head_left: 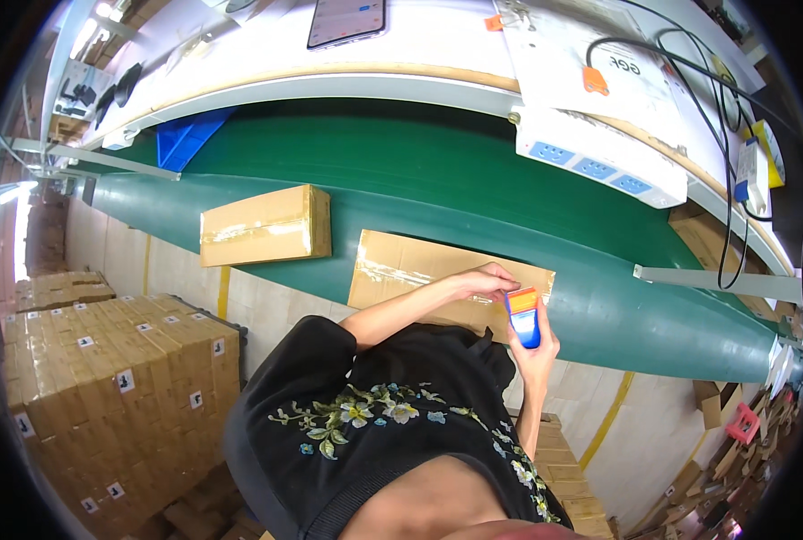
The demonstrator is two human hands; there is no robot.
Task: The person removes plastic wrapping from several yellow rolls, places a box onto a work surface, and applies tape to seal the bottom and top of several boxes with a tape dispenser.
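A small blue and orange box [525,330] is gripped in my right hand [538,351], its fingers wrapped round the right side and lower end. At the box's upper left corner, the fingers of my left hand [488,280] are bent and pinched together against it. Whether the box's end flap is raised cannot be made out. Both hands are over a flat, taped cardboard carton [401,265] lying on the green conveyor belt [590,306]. To its left sits another taped carton [255,227], apart from it.
Beyond the belt runs a white shelf [446,36] bearing a phone [347,20], a power strip [599,162] and black cables [721,135]. A blue bin [185,137] stands far left. Stacked cartons [122,387] rise at the lower left. A metal bracket [716,283] juts out at right.
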